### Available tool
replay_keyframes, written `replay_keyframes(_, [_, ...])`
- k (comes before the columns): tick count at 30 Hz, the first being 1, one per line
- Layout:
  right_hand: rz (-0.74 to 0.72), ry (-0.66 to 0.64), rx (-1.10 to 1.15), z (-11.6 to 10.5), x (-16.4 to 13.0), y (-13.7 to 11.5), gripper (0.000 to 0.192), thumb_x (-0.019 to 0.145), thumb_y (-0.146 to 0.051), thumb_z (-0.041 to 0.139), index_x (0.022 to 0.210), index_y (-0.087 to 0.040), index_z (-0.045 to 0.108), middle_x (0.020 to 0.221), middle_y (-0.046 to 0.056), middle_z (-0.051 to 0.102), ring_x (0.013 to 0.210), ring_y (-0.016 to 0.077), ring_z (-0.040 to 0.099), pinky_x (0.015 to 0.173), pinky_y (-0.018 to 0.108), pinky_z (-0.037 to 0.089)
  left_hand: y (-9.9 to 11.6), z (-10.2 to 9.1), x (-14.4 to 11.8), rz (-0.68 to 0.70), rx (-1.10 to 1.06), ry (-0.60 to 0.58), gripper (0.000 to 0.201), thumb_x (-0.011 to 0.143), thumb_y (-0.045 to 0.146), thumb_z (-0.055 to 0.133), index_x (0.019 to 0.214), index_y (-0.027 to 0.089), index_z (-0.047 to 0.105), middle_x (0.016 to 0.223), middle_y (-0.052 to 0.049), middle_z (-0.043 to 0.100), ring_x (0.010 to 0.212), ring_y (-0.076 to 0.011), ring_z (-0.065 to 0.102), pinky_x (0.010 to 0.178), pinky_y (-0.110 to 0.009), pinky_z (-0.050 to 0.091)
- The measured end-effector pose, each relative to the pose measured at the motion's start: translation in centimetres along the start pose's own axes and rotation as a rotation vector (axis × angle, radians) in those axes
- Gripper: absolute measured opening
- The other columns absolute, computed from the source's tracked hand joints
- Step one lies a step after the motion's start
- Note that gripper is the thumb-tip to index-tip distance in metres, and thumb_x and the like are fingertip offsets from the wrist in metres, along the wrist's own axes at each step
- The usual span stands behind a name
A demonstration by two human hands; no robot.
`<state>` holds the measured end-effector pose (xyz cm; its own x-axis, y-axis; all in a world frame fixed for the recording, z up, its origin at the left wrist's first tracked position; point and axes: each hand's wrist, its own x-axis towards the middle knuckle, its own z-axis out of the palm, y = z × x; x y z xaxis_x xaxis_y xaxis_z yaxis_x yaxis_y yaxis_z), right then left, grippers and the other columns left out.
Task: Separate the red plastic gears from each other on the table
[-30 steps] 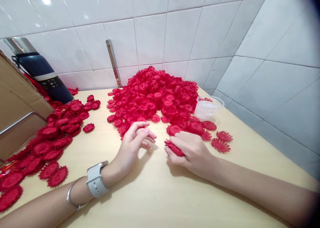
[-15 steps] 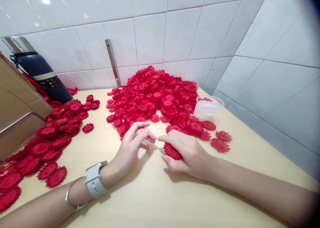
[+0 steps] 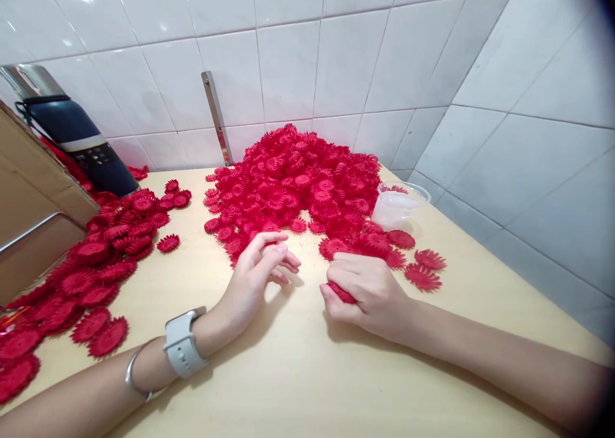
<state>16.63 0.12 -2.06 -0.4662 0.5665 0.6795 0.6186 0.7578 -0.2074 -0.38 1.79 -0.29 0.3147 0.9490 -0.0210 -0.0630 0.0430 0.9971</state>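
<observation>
Right hand (image 3: 368,291) is curled tight around a red toothed plastic flower disc (image 3: 342,293) near the middle of the pale wooden table (image 3: 298,387). Left hand (image 3: 257,275) rests beside it, fingers loosely bent, pinching something red and mostly hidden. Big red disc heap (image 3: 298,185) sits just beyond.

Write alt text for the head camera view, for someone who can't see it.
Two bare hands rest on a pale table: the right hand closes around a red flower piece, the left hand pinches another at the edge of a big red pile. A flatter pile lies left, beside a dark bottle.
</observation>
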Motion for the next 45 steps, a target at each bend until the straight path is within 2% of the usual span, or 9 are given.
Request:
replay_keyframes(6, [0.090,-0.074,0.103,-0.30,0.06,-0.10,0.030,0.076,-0.024,0.044,0.051,-0.019,0.028,0.049,-0.003,0.032,0.046,0.0099,0.031,0.044,0.023,0.022,-0.06,-0.04,0.05,0.006,0.001,-0.014,0.018,0.081,0.029,0.047,0.096,0.019,0.049,0.076,-0.001,0.058,0.073,-0.0140,0.055,0.062,-0.024,0.044])
replay_keyframes(20, [0.022,-0.092,0.126,-0.11,-0.51,0.17,0.023,0.074,-0.010,0.035,0.052,-0.018,0.038,0.047,0.000,0.039,0.043,0.0102,0.033,0.043,0.023,0.025,-0.22,-0.11,0.13,0.003,0.005,-0.012,0.018,0.081,0.031,0.047,0.094,0.019,0.050,0.077,-0.001,0.059,0.072,-0.0139,0.056,0.062,-0.025,0.044])
replay_keyframes(22, [0.037,-0.078,0.119,-0.18,-0.40,0.02,0.019,0.075,-0.012,0.037,0.057,-0.016,0.043,0.049,0.000,0.042,0.044,0.0107,0.037,0.043,0.022,0.028,-0.21,-0.12,0.11,0.002,0.002,-0.013,0.018,0.081,0.031,0.047,0.094,0.019,0.050,0.076,-0.001,0.059,0.072,-0.0137,0.056,0.062,-0.025,0.044])
replay_keyframes(24, [0.066,-0.066,0.115,-0.22,-0.26,-0.14,0.011,0.075,-0.016,0.040,0.071,-0.013,0.049,0.052,0.000,0.046,0.046,0.0114,0.041,0.044,0.022,0.032,-0.21,-0.12,0.09,0.005,-0.001,-0.017,0.018,0.081,0.031,0.047,0.094,0.019,0.050,0.076,-0.001,0.059,0.071,-0.0135,0.056,0.062,-0.025,0.044])
replay_keyframes(26, [0.081,-0.077,0.112,-0.20,-0.20,-0.22,0.014,0.075,-0.019,0.042,0.085,-0.011,0.049,0.053,-0.001,0.047,0.047,0.0117,0.044,0.045,0.022,0.033,-0.21,-0.12,0.07,0.009,-0.001,-0.021,0.019,0.081,0.030,0.047,0.095,0.019,0.051,0.076,-0.001,0.059,0.071,-0.0133,0.055,0.063,-0.025,0.044])
replay_keyframes(34, [0.069,-0.111,0.154,-0.02,-0.65,0.09,0.012,0.075,-0.010,0.034,0.072,-0.017,0.042,0.048,-0.004,0.040,0.039,0.0093,0.036,0.039,0.020,0.028,-0.16,-0.09,0.09,-0.003,0.004,-0.007,0.017,0.081,0.030,0.048,0.093,0.019,0.050,0.075,-0.002,0.059,0.071,-0.0140,0.056,0.061,-0.024,0.044])
replay_keyframes(39, [0.101,-0.096,0.136,-0.21,-0.02,-0.08,0.015,0.077,-0.015,0.039,0.090,-0.013,0.048,0.058,0.000,0.050,0.050,0.0116,0.046,0.048,0.022,0.035,-0.17,-0.08,0.12,-0.003,0.000,-0.021,0.018,0.081,0.031,0.047,0.094,0.019,0.051,0.076,-0.001,0.059,0.070,-0.0135,0.056,0.063,-0.025,0.044])
replay_keyframes(41, [0.082,-0.120,0.104,-0.15,0.16,-0.07,0.013,0.079,-0.017,0.039,0.081,-0.013,0.051,0.059,0.002,0.051,0.052,0.0121,0.046,0.048,0.022,0.035,-0.20,-0.09,0.12,0.005,-0.001,-0.026,0.019,0.081,0.031,0.047,0.095,0.019,0.051,0.076,-0.001,0.059,0.070,-0.0132,0.055,0.062,-0.025,0.044])
replay_keyframes(45, [0.050,-0.110,0.012,0.23,-0.01,0.17,0.027,0.081,-0.018,0.034,0.056,-0.016,0.044,0.051,0.001,0.045,0.046,0.0108,0.040,0.045,0.022,0.029,-0.24,-0.11,0.12,0.003,-0.006,-0.028,0.018,0.081,0.031,0.048,0.094,0.018,0.050,0.075,-0.002,0.059,0.069,-0.0133,0.055,0.061,-0.025,0.045])
